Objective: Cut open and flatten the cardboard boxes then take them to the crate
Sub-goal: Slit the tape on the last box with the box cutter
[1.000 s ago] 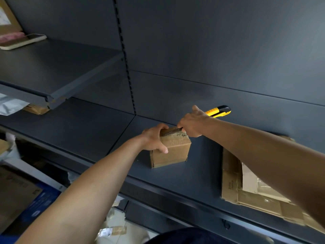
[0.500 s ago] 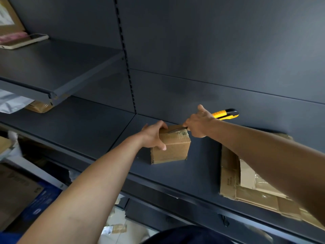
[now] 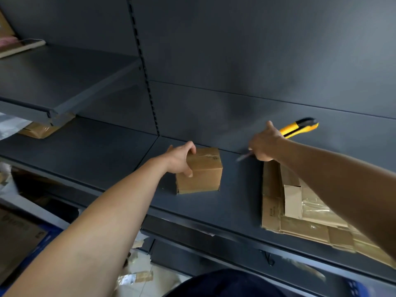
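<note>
— How far along is this, would you say?
— Partway, I'd judge. A pile of flattened cardboard [image 3: 300, 213] lies on the shelf [image 3: 96, 151] off to the right, so some boxes look dealt with. But the small cardboard box [image 3: 203, 174] stands mid-shelf in its full box shape, nowhere near flat
— Is it cut open?
— Can't tell from here. There's shiny tape [image 3: 205, 156] across its top and the flaps lie closed; whether that tape is slit I can't make out
— And the hands?
— The left hand [image 3: 181, 159] has its grip curled over the box's top left edge, thumb down the front face, steadying it. The right hand [image 3: 264, 146] has a closed grip round the yellow utility knife [image 3: 300, 127]. The blade is out but blurred, and it's held to the right of the box, clear of it
— So what's left?
— By my reckoning: open this one up, press it flat, then carry it and the pile to the crate. I see no crate I could swear to; there's a bit of blue low in the right corner, too little to name
</note>
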`<act>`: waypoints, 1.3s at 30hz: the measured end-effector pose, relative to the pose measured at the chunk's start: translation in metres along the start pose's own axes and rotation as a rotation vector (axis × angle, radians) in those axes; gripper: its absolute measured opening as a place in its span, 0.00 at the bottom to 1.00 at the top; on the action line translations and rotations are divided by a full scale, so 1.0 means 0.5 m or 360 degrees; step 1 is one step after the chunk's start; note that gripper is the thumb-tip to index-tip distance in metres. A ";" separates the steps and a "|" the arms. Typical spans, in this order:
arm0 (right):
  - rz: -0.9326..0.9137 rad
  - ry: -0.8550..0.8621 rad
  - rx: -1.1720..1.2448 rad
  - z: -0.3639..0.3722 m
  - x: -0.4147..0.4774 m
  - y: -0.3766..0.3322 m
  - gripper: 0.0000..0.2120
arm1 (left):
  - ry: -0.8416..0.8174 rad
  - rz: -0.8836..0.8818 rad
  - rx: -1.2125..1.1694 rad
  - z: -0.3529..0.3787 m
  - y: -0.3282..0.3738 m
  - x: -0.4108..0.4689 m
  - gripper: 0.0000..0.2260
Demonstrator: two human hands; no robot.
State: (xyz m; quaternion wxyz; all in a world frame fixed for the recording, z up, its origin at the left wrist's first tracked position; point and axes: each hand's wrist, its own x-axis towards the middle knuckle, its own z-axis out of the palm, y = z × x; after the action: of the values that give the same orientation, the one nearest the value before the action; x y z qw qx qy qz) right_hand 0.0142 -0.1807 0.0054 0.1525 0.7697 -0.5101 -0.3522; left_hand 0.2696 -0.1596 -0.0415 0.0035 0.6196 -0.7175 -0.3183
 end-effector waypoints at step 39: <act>-0.0041 -0.0083 0.1504 0.062 0.050 -0.087 0.14 | -0.0006 0.0107 0.0159 0.017 0.065 0.021 0.20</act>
State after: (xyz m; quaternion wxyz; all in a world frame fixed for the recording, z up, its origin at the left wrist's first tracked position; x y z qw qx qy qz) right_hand 0.0281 -0.1804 -0.0521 -0.2318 0.7518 -0.6087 -0.1025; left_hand 0.2351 -0.1641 -0.0371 -0.0181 0.5940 -0.7528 -0.2830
